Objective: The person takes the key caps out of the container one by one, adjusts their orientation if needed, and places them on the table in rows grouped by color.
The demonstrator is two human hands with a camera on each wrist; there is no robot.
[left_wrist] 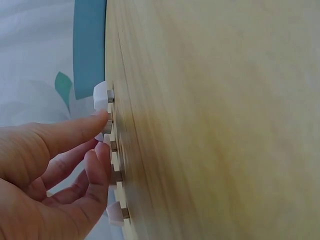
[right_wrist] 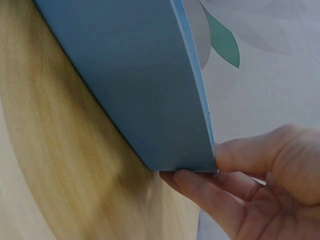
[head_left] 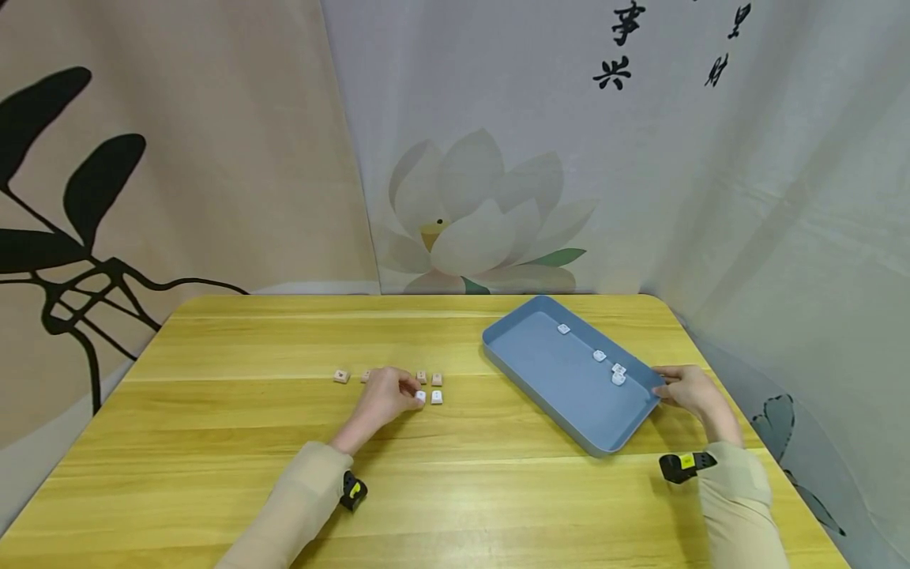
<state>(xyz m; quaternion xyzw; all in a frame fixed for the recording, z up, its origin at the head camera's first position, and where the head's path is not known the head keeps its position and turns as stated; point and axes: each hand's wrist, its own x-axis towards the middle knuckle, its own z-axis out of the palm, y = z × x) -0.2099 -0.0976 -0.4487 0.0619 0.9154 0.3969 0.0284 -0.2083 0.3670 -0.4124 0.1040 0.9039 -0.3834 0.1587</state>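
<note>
My left hand [head_left: 384, 397] is over the middle of the table, thumb and fingertips pinching a small white keycap [head_left: 421, 396]. A second white keycap [head_left: 437, 397] lies just to its right. Behind them runs a row of pinkish keycaps, among them one at the left end [head_left: 341, 376] and one at the right end [head_left: 437, 379]; the hand partly hides the row. At the right, my right hand [head_left: 691, 393] grips the near right corner of a blue-grey tray [head_left: 554, 387], thumb at the rim and fingers against the outer wall [right_wrist: 145, 100].
Several white keycaps lie in the tray along its far right side, including one near the back [head_left: 564, 329]. The wooden table [head_left: 213, 419] ends at a printed curtain [head_left: 284, 158] behind. The tray sits at an angle, its back corner near the table's far edge.
</note>
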